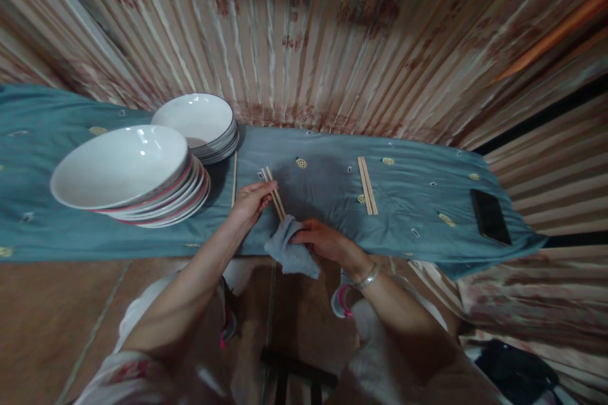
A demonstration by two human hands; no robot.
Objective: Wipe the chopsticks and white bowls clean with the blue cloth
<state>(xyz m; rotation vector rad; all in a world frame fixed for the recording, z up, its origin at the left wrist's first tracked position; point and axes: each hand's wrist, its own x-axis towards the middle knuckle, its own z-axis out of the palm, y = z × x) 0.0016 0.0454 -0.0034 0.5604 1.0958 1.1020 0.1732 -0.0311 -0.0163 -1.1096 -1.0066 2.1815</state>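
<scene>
A pair of chopsticks [276,198] is pinched near the middle by my left hand [255,202], tilted above the table's near edge. My right hand [327,240] grips a grey-blue cloth [291,248], which wraps around the lower ends of those chopsticks. To the right, several chopsticks [367,185] lie side by side on the cloth-covered table. One single chopstick [234,179] rests left of my left hand, beside the bowls.
A tall stack of wide white bowls [128,168] stands at the left, with a second stack of white bowls [197,120] behind it. A dark phone [490,216] lies near the right end of the blue-green tablecloth [323,202]. A pleated curtain [285,44] hangs behind.
</scene>
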